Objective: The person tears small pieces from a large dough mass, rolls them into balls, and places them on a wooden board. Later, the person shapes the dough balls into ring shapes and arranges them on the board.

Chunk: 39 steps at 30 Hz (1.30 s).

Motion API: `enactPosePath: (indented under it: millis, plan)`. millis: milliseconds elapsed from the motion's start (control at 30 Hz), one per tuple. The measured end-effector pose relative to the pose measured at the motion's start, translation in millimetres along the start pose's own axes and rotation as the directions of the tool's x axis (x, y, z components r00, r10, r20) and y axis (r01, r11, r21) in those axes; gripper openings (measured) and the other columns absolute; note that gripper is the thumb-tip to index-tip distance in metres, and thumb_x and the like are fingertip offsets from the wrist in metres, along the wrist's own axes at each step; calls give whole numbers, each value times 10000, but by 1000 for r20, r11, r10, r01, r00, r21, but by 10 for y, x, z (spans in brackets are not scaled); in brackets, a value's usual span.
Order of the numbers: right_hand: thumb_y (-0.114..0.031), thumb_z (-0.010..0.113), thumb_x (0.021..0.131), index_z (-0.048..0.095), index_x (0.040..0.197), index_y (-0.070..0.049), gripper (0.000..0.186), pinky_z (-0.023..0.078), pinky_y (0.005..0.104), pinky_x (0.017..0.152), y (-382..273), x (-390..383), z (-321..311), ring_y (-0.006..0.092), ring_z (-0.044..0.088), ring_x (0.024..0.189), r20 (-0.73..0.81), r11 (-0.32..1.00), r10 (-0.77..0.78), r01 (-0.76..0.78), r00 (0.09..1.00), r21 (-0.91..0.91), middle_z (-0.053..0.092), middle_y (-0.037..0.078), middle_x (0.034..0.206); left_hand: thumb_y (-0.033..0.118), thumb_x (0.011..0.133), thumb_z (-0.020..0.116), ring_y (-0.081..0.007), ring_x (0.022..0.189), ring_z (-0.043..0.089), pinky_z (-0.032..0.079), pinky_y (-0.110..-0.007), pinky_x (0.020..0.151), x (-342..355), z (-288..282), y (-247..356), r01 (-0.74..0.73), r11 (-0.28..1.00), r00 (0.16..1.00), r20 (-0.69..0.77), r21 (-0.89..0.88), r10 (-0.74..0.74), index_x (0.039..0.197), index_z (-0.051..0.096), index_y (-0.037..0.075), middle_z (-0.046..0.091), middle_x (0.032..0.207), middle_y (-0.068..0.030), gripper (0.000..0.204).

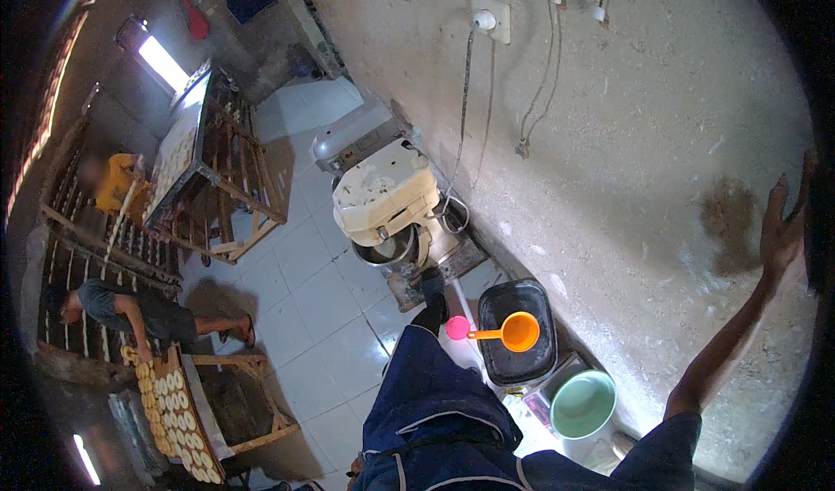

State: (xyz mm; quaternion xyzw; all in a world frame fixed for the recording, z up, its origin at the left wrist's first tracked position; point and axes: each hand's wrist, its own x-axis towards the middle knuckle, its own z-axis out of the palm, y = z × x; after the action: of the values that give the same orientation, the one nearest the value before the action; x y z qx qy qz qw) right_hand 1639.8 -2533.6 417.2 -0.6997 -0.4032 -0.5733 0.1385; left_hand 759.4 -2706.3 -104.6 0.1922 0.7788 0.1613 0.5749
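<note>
The right hand [785,234] is stretched out at the plaster wall [639,134], which lies directly before it. It is clearly the nearer hand — its fingers are spread wide and no object shows in the grip, though I cannot tell whether the palm touches. The fingers point up along the wall, continuing the forearm's line; a dark stain [729,226] sits just to their left, and whatever is to their right is lost in the dark rim.

Well below and left of this grip are the green plastic basin [584,404] and, beyond it, the black tub [496,362]. Over the tub lies an orange dipper [520,332], its long handle pointing away from the right hand — toward a pink cup [457,327].

What seems to be the left hand [356,467] barely shows beside the navy apron [435,395]; I cannot tell its grip.
</note>
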Motion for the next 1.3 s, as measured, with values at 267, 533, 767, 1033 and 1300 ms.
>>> enactPosePath:
  millis: [267,533,767,1033,1300]
  plan:
    - [-140,605,1017,483,1424,-76,430,388,417,1120,-22,-10,-75,292,464,1335,-7,998,-20,19,1000,-62,495,148,1445,583,1056,429,-230,780,681,554,-381,668,701,204,940,-191,981,981,37,32,190,1155,638,-48,713,948,-138,672]
    - [-107,635,996,520,1343,-61,369,422,397,1062,-21,12,-147,274,511,1242,-17,996,-39,37,999,-79,541,139,1350,577,1059,423,-243,818,684,561,-369,717,804,141,1346,-251,968,967,32,-23,251,1179,620,-59,714,972,-152,677]
    - [-78,661,977,553,1272,-48,316,451,380,1012,35,-8,41,258,551,1161,29,997,-63,64,998,-40,581,132,1267,473,1067,482,-237,922,687,541,-384,829,70,-760,428,-339,939,934,135,55,329,1206,649,-23,725,1016,-162,541]
    - [-45,692,956,590,1191,-33,256,485,360,954,-447,-130,-146,240,597,1068,-45,988,-77,71,996,-135,627,123,1172,296,1016,638,-208,769,701,550,-366,683,249,-1679,-569,-101,985,994,-36,137,106,1084,663,-6,709,904,-133,311]
    - [38,698,924,637,1093,-19,188,516,338,925,-4197,-1236,-999,215,639,1002,123,853,253,-281,960,440,671,105,1088,119,958,688,-251,651,678,552,-421,561,1727,-2817,201,-172,985,985,-35,-28,171,1029,650,1,680,813,-113,143]
